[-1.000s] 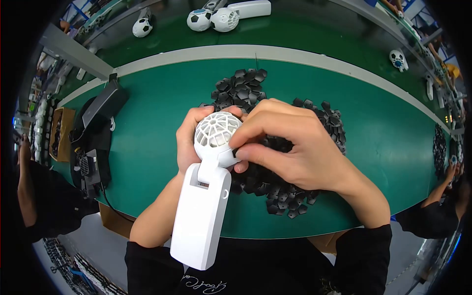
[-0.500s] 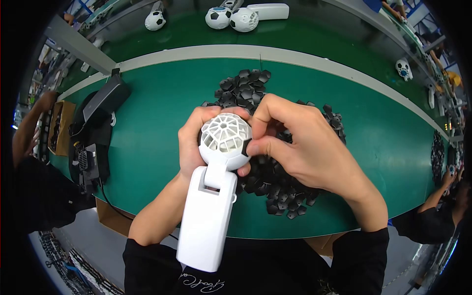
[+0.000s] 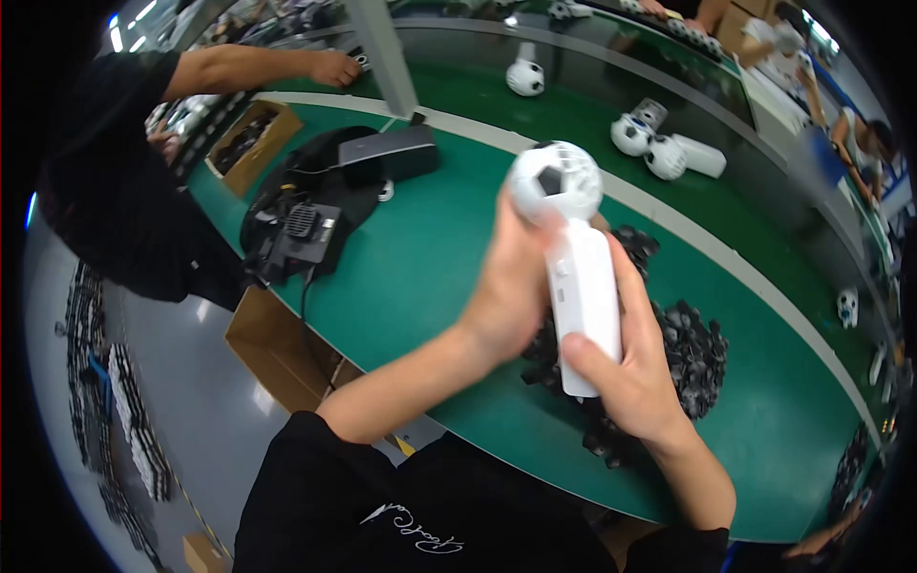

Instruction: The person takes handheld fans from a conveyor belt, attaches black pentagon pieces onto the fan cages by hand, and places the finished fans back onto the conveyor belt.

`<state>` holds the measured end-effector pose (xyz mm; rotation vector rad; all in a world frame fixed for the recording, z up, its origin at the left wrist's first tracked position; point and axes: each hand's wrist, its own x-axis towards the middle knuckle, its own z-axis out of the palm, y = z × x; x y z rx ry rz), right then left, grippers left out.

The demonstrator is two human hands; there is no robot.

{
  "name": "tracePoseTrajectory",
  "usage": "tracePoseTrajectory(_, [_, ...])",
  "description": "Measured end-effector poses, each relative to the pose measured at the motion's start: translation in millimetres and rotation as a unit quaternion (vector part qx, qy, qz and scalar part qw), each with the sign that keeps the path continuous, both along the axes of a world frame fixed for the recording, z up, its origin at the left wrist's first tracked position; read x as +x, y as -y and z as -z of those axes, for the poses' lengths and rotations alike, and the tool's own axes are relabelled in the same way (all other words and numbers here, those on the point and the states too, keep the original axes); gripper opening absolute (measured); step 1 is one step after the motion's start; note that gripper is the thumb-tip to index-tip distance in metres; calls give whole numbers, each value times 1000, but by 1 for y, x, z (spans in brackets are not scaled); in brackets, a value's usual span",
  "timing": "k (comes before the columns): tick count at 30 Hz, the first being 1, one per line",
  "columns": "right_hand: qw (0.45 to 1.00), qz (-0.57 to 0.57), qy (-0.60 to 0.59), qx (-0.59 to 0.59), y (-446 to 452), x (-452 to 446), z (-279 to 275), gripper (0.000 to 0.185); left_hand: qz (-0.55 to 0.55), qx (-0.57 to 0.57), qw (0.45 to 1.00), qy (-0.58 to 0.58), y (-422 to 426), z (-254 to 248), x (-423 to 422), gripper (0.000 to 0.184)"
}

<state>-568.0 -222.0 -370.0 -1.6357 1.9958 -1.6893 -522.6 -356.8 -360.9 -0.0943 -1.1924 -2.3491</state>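
A white handheld device (image 3: 585, 296) with a round football-patterned head is raised over the table, head pointing away from me. A black pentagon shows on the head's left side, and part of its lattice is visible. My left hand (image 3: 511, 282), blurred, is wrapped round the neck just below the head. The lower handle lies in my right hand (image 3: 630, 372), its thumb across the front and fingers along the right side. Loose black pentagon pieces (image 3: 695, 358) are heaped on the green table behind and beneath my right hand.
A black device (image 3: 310, 234) with cables and a dark box (image 3: 387, 153) stand at the table's left. An open carton (image 3: 282, 349) is below the near edge. Ball-headed devices (image 3: 666, 158) lie beyond the pale rail (image 3: 669, 215). A co-worker's arm (image 3: 248, 69) reaches in at upper left.
The view has swung left. The device has been turned, now showing a black pentagon on its head. My right hand has moved from the head to the handle; my left hand has shifted to the neck.
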Motion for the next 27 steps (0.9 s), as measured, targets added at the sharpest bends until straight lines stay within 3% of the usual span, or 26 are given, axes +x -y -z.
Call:
tracePoseTrajectory(2, [999,-1,-36,-5,4,2,-8,97,-8,-72,997,16,1,-5,21,72])
tracePoseTrajectory(4, [979,-36,79,186,-9,15,-37,86,6,-203,977,64,5,-11,37,86])
tracePoseTrajectory(5, [949,-49,137,280,-13,18,-46,81,-40,-284,957,50,17,-12,41,92])
tracePoseTrajectory(6, [949,-46,136,281,-19,15,-50,81,-88,-361,928,36,35,-16,45,97])
tracePoseTrajectory(7, [962,-29,115,246,-28,8,-54,73,-190,-510,837,55,57,-29,54,94])
tracePoseTrajectory(8, [972,-9,98,212,-37,0,-54,66,-280,-640,712,72,82,-45,63,92])
tracePoseTrajectory(10, [977,52,94,182,-57,-7,-53,59,-383,-746,524,147,119,-81,69,84])
tracePoseTrajectory(12, [977,142,86,134,-80,-38,-50,38,-347,-763,503,212,191,-97,64,77])
tracePoseTrajectory(13, [965,197,66,157,-95,-55,-42,34,-338,-795,487,132,231,-97,59,73])
tracePoseTrajectory(14, [953,241,44,179,-96,-77,-30,30,-339,-779,495,180,278,-92,59,71])
tracePoseTrajectory(15, [939,288,25,188,-107,-95,-20,28,-329,-714,564,252,306,-87,56,72])
tracePoseTrajectory(17, [913,357,9,200,-128,-132,7,26,-316,-757,506,265,433,-58,59,74])
tracePoseTrajectory(19, [890,415,25,188,-153,-157,30,25,-293,-766,540,189,418,-47,-7,74])
tracePoseTrajectory(21, [871,457,36,175,-185,-177,46,24,-236,-752,577,217,417,-27,2,73])
tracePoseTrajectory(23, [846,501,-34,180,-211,-196,62,22,-187,-732,599,267,482,3,28,72])
tracePoseTrajectory(25, [827,527,-66,184,-234,-211,72,22,-142,-710,608,325,609,39,46,71])
tracePoseTrajectory(27, [799,563,-67,199,-260,-224,79,21,-132,-702,616,333,589,33,41,69])
